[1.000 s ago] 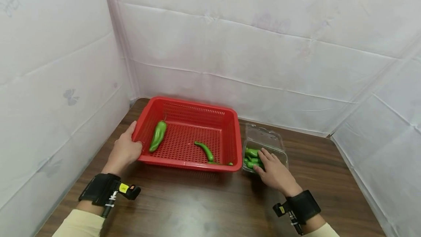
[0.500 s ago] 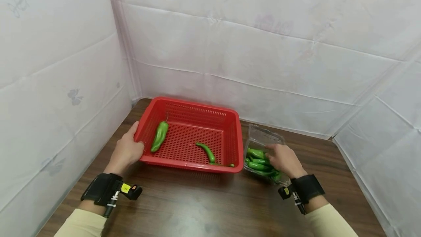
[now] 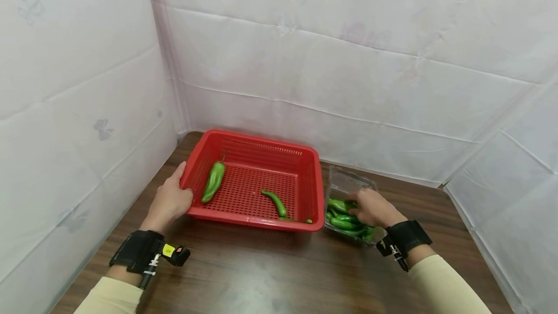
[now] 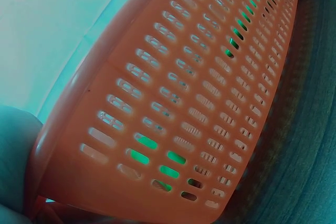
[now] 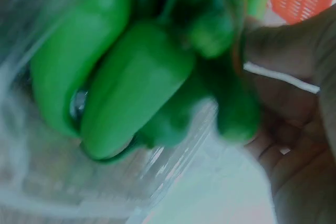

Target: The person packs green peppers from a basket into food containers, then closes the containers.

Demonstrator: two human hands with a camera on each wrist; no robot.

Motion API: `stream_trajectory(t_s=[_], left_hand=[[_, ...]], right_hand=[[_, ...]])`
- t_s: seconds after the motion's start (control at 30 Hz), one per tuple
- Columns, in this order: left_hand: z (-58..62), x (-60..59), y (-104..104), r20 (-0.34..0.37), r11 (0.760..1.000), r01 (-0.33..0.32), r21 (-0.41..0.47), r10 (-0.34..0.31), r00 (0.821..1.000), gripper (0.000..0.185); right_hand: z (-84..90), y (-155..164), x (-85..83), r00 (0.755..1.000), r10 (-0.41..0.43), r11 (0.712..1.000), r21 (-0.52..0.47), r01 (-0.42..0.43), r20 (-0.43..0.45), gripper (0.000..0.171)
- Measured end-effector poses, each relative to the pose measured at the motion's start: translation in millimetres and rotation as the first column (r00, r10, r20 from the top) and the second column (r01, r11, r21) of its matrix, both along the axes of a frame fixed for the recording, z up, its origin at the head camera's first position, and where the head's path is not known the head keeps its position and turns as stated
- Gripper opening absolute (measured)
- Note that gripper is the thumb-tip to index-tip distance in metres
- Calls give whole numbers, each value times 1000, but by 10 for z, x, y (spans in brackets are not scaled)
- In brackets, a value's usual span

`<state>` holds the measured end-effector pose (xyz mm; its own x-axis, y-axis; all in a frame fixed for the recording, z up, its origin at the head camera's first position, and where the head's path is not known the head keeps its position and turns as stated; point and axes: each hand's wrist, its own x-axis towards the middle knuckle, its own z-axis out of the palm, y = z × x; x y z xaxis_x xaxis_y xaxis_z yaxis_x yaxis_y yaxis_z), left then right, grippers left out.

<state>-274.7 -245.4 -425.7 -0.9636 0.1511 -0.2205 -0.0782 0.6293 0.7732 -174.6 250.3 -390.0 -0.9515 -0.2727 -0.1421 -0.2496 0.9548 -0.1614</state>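
Observation:
A red plastic basket (image 3: 255, 222) with slotted walls stands at the middle back of the table. My left hand (image 3: 171, 201) grips its left rim; the left wrist view has the hand at the rim's lower left. Inside the basket lie a large green pepper (image 3: 213, 181) and a slim green pepper (image 3: 274, 202), with bits of others along the near wall. To the right, a clear plastic clamshell box (image 3: 350, 181) holds several green peppers (image 3: 342, 223). My right hand (image 3: 374, 207) reaches into it, thumb and fingers curled round a green pepper (image 5: 236, 119).
The box's lid is raised at the back. White sheeting (image 3: 305, 62) walls the wooden table (image 3: 257, 275) at the back and both sides. The box stands close beside the basket's right end.
My right hand, first laid flat over the peppers, has shifted right and curled its fingers in among them. The left hand keeps its grip on the basket.

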Motion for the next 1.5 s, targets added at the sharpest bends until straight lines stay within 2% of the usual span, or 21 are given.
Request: stream_trajectory(t_s=[0.17, 0.33, 0.43, 0.57, 0.63, 0.7, 0.8, 0.87, 0.93, 1.0, 1.1, 1.17, 1.27, 1.37, 1.5], left_hand=[[0, 3, -19, 4, 1000, -6, 6, 6, 1000, 82], [11, 7, -12, 7, 1000, -6, 14, 6, 1000, 82], [14, 10, 1, 5, 1000, -7, 13, 7, 1000, 82], [12, 16, 12, 2, 1000, -10, 21, 10, 1000, 83], [12, 19, 12, 1, 1000, -14, 24, 14, 1000, 83], [13, 22, 11, -3, 1000, -16, 23, 16, 1000, 83], [20, 27, 16, -1, 1000, -17, 17, 17, 1000, 83], [27, 31, 22, 3, 1000, -18, 14, 18, 1000, 83], [42, 41, 32, 11, 1000, -26, 18, 26, 1000, 83], [49, 46, 48, 17, 999, -32, 20, 32, 999, 83], [61, 52, 116, 29, 999, -33, 28, 32, 999, 83], [59, 56, 150, 33, 999, -32, 28, 31, 999, 83], [60, 67, 176, 31, 999, -34, 26, 34, 999, 83], [57, 79, 177, 32, 999, -39, 24, 39, 999, 82], [52, 111, 165, 41, 998, -49, 26, 47, 998, 82]], right_hand=[[-11, 11, -1, 995, 80, 997, 28, -78, -57, 21], [40, -11, -7, 997, 63, 998, 17, -62, -49, 19], [109, -74, -32, 996, 50, 999, -5, -50, -81, 12], [238, -297, -170, 984, 56, 997, -48, -65, -169, 7], [331, -495, -288, 983, 71, 994, -74, -85, -170, 6], [417, -717, -424, 987, 94, 991, -86, -105, -128, 6], [475, -1052, -654, 987, 160, 986, -39, -161, -26, 9], [450, -1255, -810, 981, 189, 982, 15, -190, 35, 10], [373, -1433, -955, 973, 205, 974, 79, -214, 103, 20], [263, -1588, -1063, 964, 186, 968, 134, -214, 190, 33], [93, -1732, -1121, 932, 137, 952, 215, -218, 335, 50], [4, -1808, -1123, 910, 114, 939, 257, -230, 399, 53], [-60, -1910, -1103, 896, 106, 919, 301, -254, 431, 45], [-104, -1983, -1090, 900, 104, 902, 342, -265, 423, 35], [-153, -2050, -1082, 900, 102, 892, 361, -271, 424, 36]])
